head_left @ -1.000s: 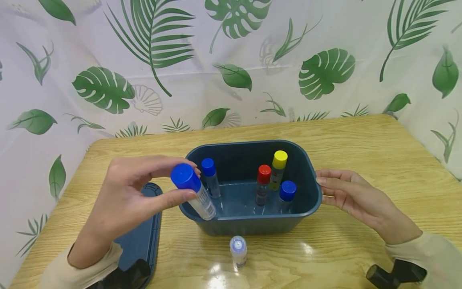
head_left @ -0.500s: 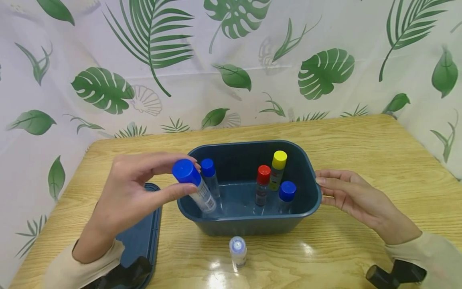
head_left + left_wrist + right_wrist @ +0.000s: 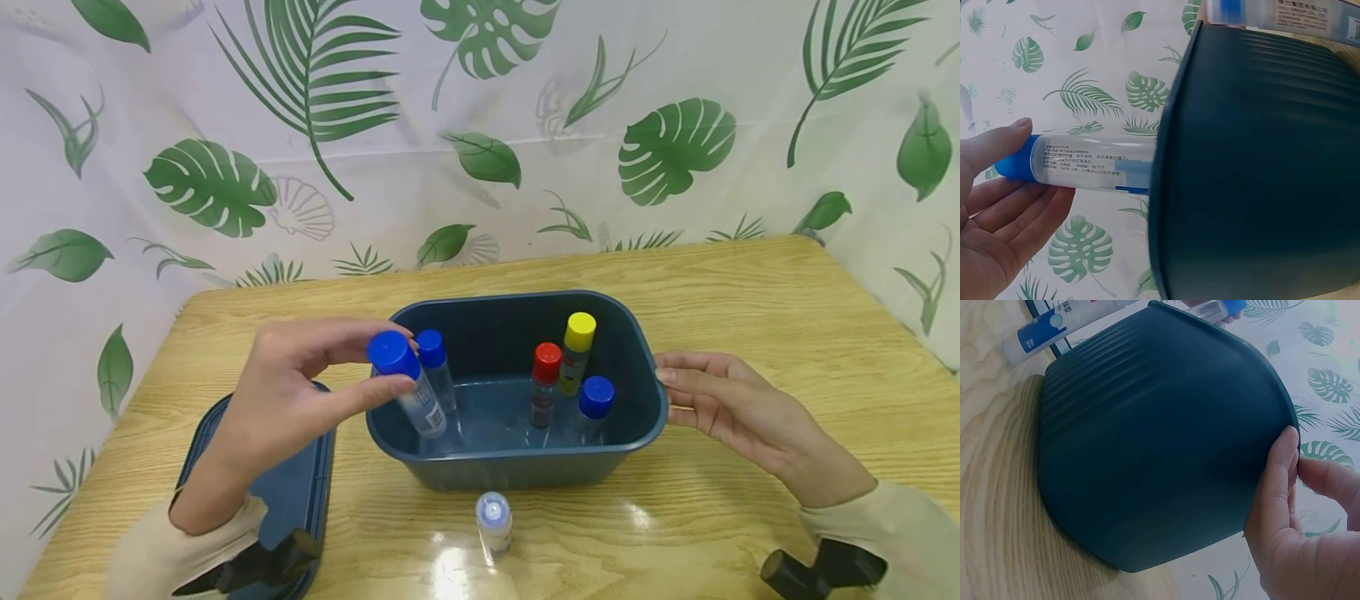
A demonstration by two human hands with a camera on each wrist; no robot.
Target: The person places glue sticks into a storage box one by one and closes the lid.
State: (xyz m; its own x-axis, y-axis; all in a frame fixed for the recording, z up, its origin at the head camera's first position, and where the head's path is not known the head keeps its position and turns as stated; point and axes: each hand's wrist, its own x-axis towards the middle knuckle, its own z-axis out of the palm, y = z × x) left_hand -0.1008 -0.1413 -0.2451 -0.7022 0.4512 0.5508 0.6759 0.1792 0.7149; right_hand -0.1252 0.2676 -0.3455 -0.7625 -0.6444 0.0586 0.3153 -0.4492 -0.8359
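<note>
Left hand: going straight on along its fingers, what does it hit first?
Likely the neighbouring blue-capped tube, just past the held tube in the head view; depth is unclear, so the hand may pass above.

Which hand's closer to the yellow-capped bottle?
Right. The right hand grips the bin at its right end, near the yellow-capped bottle; the left hand holds a blue-capped bottle at the bin's left end.

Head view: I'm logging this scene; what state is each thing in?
Bin: open, upright, held by right hand.
Lid: off, on table.
Held bottle: capped, partly inside bin, in left hand.
Left blue-capped bottle: closed, standing.
Red-capped bottle: closed, standing.
Yellow-capped bottle: closed, standing.
Right blue-capped bottle: closed, standing.
Front bottle: upright outside; closure unclear.
</note>
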